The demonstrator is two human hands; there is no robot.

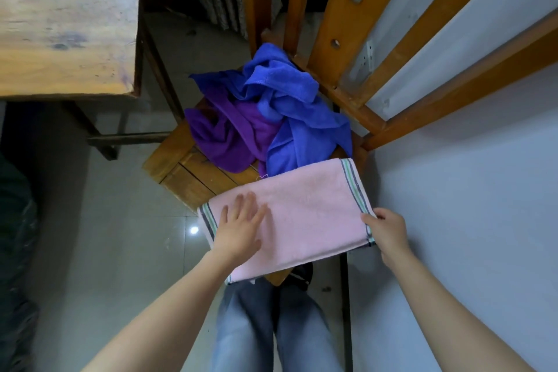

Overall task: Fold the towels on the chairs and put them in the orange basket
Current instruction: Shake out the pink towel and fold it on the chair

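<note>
A pink towel [305, 214] with striped ends lies spread flat over the front edge of a wooden chair seat [193, 172]. My left hand [240, 228] rests flat on its left part, fingers straight. My right hand [388, 231] pinches the towel's right striped end. Behind the pink towel, a crumpled blue towel [290, 106] and a crumpled purple towel [232, 136] are heaped on the seat. The orange basket is not in view.
The chair's slatted wooden back [347, 39] rises at the far right, close to a white wall [468, 190]. A worn wooden table [66, 18] stands at the upper left. Grey tiled floor [120, 235] lies to the left, and my jeans-clad legs [271, 329] are below the chair.
</note>
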